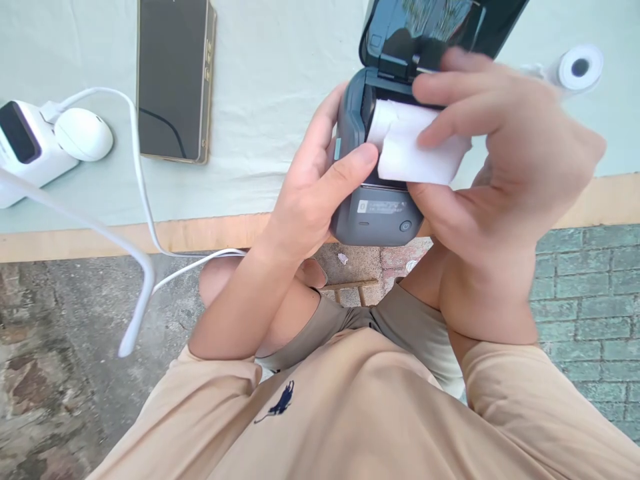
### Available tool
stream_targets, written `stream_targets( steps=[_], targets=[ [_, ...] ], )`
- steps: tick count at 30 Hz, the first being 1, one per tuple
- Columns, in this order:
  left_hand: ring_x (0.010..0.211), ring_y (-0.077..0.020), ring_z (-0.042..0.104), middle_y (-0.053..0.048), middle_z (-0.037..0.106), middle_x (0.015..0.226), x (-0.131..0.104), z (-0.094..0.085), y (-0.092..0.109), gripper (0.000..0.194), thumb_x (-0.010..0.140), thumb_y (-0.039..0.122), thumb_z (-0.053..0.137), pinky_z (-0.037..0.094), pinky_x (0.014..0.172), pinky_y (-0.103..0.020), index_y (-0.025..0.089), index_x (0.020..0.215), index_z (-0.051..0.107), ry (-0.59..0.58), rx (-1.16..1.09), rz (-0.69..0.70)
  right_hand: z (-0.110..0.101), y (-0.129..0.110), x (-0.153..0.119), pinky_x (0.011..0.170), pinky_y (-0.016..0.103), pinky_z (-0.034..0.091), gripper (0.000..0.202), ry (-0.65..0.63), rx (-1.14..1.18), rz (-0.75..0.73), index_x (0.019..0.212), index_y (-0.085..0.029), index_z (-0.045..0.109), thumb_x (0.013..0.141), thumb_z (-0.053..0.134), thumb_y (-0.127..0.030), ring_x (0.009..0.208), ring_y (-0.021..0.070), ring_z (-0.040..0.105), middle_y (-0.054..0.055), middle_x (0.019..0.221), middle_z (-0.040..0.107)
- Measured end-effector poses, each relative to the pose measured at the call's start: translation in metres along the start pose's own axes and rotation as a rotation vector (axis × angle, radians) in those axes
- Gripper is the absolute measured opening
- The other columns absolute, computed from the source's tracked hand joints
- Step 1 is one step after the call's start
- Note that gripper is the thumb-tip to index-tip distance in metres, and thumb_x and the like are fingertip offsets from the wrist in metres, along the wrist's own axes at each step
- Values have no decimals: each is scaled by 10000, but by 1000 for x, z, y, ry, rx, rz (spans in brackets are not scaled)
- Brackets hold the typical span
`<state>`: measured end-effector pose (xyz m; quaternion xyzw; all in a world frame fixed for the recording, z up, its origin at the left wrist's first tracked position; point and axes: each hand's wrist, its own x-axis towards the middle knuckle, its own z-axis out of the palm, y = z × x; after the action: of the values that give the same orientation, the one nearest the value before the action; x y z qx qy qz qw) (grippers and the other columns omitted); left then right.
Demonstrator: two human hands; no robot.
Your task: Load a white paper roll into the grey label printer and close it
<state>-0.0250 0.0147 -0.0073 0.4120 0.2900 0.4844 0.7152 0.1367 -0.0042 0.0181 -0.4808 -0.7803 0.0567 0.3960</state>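
A small dark grey label printer (pixel 383 217) is tilted toward me at the table's edge, its glossy lid (pixel 400 40) swung up. My left hand (pixel 320 173) grips the printer's left side, thumb on the rim of the paper bay. Inside the bay lies a white paper roll (pixel 384 115), with its loose end hanging over the front. My right hand (pixel 515 140), partly blurred, has its thumb under that loose end and a finger on top, pinching the paper. Its upper fingers are near the lid hinge. The bay's right side is hidden by this hand.
Another white paper roll (pixel 580 68) lies at the table's right. On the left are a phone (pixel 173 80), a white device with a dark screen (pixel 30 147), a round white case (pixel 83 135) and a white cable (pixel 137 147) drooping over the table edge.
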Motion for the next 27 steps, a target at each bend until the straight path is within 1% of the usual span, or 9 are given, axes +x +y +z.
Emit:
stream_targets(
  steps=[2,5,9,12,14,16,19,23,27],
  targets=[
    [1326,-272,540,-33,582,1342,-2,3,4,350,856,335,577,557,1032,-347,223,1181,507,3,2,-20,-1,3,-2,1018,396,497,108,51,-20,-57,939,-241,576,833,567,-225,1136,171,607,-59,1111,651],
    [1364,-265,495,-26,573,1299,-3,5,8,352,882,354,489,535,1043,-355,195,1196,476,-16,-5,21,-3,4,-5,879,354,510,137,91,-82,-42,960,-297,609,838,571,-247,957,147,600,-40,963,631],
    [1388,-257,466,-5,609,1222,-1,1,7,328,886,319,421,523,1037,-366,217,1190,488,-33,26,-46,-4,0,-4,823,331,475,83,46,-102,-15,923,-255,594,855,560,-222,918,126,600,-31,933,623],
    [1383,-249,476,6,609,1234,1,-4,1,350,868,281,436,500,1067,-385,230,1208,498,-62,-10,-2,-9,-1,-1,835,317,469,69,-15,-90,-5,894,-203,583,833,586,-172,976,133,588,14,993,616],
    [1367,-262,496,-12,603,1287,1,-6,-2,394,838,370,556,515,1064,-362,252,1209,496,-45,17,17,-13,-1,0,909,338,478,68,-64,-93,25,887,-189,571,824,594,-177,1080,158,567,50,1129,589],
    [1345,-267,517,-16,605,1306,1,-5,-2,437,805,419,627,529,1044,-349,276,1193,488,-8,49,2,-17,-1,1,1002,380,465,76,-138,-101,69,883,-215,553,827,604,-223,1198,181,540,14,1228,573],
    [1336,-262,522,-14,588,1321,-1,-2,1,432,816,386,618,512,1070,-363,261,1204,473,2,68,-22,-21,-4,1,1026,452,454,152,-190,-120,131,870,-254,504,807,638,-291,1208,194,558,-81,1109,632],
    [1376,-264,480,-14,583,1335,0,-2,0,453,806,416,622,520,1058,-356,268,1209,477,-36,45,-13,-22,-12,2,837,391,469,229,-104,-77,162,835,-219,436,784,655,-256,935,173,625,-57,977,648],
    [1372,-270,487,-15,600,1305,1,-1,-4,412,810,407,610,525,1044,-357,266,1180,495,-5,32,31,-18,-17,3,783,339,485,173,-20,43,242,786,-246,456,838,591,-341,893,145,639,-49,977,650]
  ],
)
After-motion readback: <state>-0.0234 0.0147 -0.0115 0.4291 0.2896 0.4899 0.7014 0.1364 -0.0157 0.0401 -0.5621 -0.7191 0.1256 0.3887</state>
